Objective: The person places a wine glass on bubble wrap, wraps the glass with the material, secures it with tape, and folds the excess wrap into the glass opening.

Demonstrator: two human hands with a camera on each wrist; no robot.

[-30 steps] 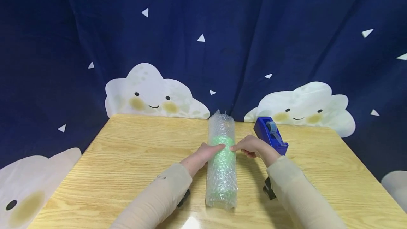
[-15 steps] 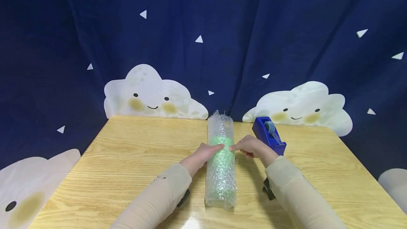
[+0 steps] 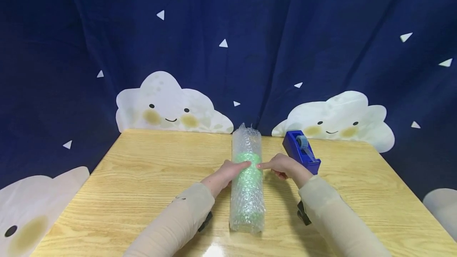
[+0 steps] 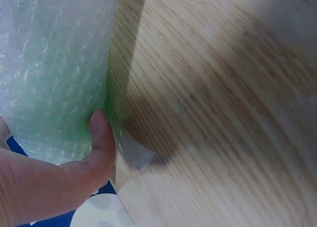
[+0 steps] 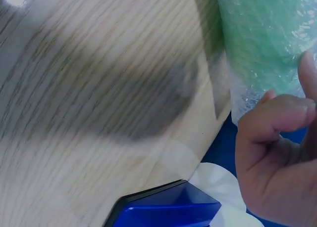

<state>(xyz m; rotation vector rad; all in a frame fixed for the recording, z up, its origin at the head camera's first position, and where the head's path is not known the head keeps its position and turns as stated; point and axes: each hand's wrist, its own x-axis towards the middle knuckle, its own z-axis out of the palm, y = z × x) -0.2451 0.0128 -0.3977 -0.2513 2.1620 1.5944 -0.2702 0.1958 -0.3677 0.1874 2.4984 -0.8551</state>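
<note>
A long roll of bubble wrap [image 3: 246, 205] lies lengthwise down the middle of the table, with something green showing through it. My left hand [image 3: 227, 171] grips its left side, thumb over the top and a finger [image 4: 104, 138] bent along the flank in the left wrist view. From the other side, my right hand [image 3: 283, 165] presses an outstretched index finger on the green part. Its remaining fingers fold in toward the palm, holding nothing, as the right wrist view shows. The wrapped green object's kind is hidden.
A blue tape dispenser [image 3: 294, 146] with a roll of clear tape [image 3: 302, 142] stands just beyond the right hand, near the back edge. The wooden table [image 3: 160, 162] ends at a dark blue curtain [image 3: 200, 50] printed with clouds.
Both hands keep their places on the bubble-wrap roll, with the right index finger slightly straighter now. The whole view has drifted a little.
</note>
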